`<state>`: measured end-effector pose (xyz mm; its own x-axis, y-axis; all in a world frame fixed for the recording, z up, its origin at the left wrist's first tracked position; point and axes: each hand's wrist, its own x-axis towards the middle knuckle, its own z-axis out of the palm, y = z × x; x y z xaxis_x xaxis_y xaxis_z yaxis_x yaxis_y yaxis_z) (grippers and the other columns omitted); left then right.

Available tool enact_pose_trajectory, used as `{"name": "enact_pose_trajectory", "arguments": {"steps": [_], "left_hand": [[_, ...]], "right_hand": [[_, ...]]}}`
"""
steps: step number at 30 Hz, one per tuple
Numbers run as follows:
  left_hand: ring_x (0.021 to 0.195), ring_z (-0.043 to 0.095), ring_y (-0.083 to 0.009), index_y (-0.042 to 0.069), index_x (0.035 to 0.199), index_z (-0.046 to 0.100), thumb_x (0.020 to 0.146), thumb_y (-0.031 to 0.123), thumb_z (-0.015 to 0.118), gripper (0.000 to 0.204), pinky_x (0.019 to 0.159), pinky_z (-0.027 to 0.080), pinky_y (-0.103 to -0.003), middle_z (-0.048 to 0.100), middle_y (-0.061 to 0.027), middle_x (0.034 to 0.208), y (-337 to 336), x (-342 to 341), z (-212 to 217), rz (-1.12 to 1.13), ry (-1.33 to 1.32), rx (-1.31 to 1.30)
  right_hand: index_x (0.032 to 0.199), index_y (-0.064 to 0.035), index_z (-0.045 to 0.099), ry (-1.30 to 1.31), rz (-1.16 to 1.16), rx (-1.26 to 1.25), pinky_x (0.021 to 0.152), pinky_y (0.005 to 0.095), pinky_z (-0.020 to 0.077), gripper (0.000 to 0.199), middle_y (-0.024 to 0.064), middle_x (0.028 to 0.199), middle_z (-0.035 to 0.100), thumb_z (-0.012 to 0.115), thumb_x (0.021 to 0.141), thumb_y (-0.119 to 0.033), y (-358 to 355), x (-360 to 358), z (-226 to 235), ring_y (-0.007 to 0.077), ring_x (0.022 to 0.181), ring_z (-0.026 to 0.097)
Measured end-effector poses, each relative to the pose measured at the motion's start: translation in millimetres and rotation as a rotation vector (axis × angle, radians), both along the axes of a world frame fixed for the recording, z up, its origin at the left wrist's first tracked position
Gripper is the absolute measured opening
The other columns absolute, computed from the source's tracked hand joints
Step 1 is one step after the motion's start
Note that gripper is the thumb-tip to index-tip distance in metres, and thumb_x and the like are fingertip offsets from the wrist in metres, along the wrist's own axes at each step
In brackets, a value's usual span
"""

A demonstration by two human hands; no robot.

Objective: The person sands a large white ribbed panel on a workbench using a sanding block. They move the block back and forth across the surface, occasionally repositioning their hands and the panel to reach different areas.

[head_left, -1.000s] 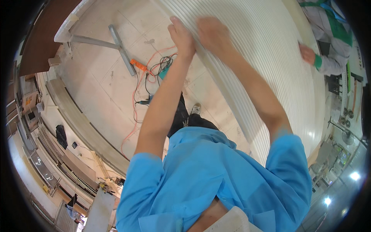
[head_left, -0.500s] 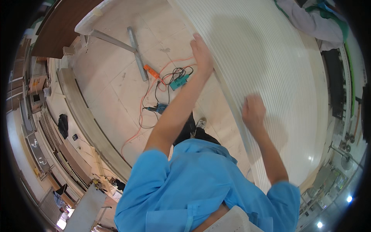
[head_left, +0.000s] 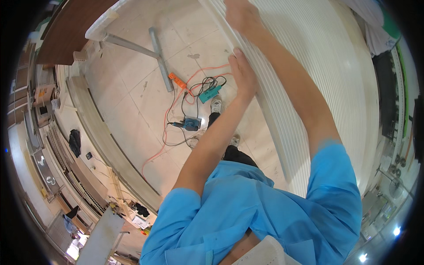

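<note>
A long white panel (head_left: 304,57) with fine parallel ribs stretches along my right side. My left hand (head_left: 245,75) rests at its left edge, fingers stretched out and pointing away from me. Farther up, my right hand (head_left: 240,17) is curled down on the ribbed face close to that same edge. Its fingertips are partly hidden, and whatever it may hold does not show.
On the tiled floor lie a blue power sander (head_left: 191,123), a teal tool (head_left: 209,94), an orange power strip (head_left: 177,81) and tangled cords. A metal stand leg (head_left: 161,59) is beyond them. Long boards (head_left: 104,128) line the left. Another person's sleeve (head_left: 369,17) shows far right.
My right hand has slid far forward along the panel, past my left hand. My left hand has shifted slightly right and nearer me, staying at the edge. More of the sander now shows.
</note>
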<state>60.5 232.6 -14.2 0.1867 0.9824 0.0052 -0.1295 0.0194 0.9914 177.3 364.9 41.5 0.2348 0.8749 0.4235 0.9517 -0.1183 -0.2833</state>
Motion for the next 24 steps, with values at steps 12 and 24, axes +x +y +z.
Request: {"name": "enact_pose_trajectory", "arguments": {"steps": [12,24], "left_hand": [[0.090,0.060,-0.0274,-0.020,0.107,0.054,0.099,0.043,0.064,0.064,0.082,0.051,-0.041,0.063,-0.0222,0.105,27.8,6.9,4.7,0.010,0.181,-0.193],[0.082,0.064,-0.0246,-0.015,0.097,0.063,0.095,0.036,0.067,0.051,0.069,0.055,-0.042,0.067,-0.0157,0.095,26.0,5.3,22.2,0.005,0.119,-0.327]], "right_hand": [[0.092,-0.0102,0.061,-0.022,-0.305,-0.376,0.065,0.0421,0.0525,0.022,0.0072,0.085,0.058,0.067,0.072,-0.006,-559.2,-119.9,33.1,0.0295,0.082,0.061],[0.094,-0.0043,0.061,0.330,-0.455,-0.079,0.066,0.0454,0.0481,0.017,0.0136,0.083,0.056,0.066,0.079,0.001,-593.9,-134.7,37.8,0.0348,0.078,0.056]]}}
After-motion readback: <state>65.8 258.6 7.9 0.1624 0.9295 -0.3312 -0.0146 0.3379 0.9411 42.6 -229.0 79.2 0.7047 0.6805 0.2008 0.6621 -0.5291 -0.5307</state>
